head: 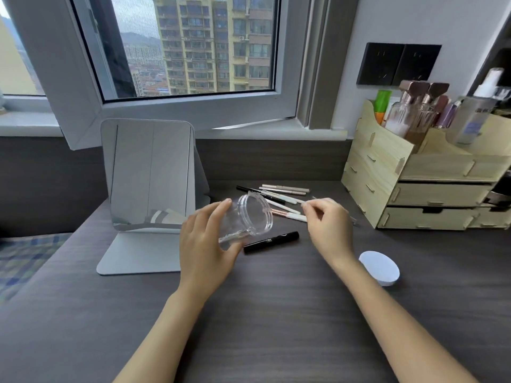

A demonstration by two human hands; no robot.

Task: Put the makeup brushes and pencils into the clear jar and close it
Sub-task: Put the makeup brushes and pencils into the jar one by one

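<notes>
Here the left hand [206, 244] grips the tilted, empty jar [246, 219], mouth toward the pencils [282, 199], while the right hand [329, 225] pinches one thin pencil above them.

A dark wood-grain desk [276, 313] carries a standing mirror [146, 175], scattered pencils [282, 193], a white lid [379, 268], and a wooden organizer [414, 189].

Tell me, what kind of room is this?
Probably a bedroom's makeup desk, high in an apartment block. A standing mirror and a wooden organizer full of cosmetics sit on the desk, and the window shows tall buildings outside.
</notes>
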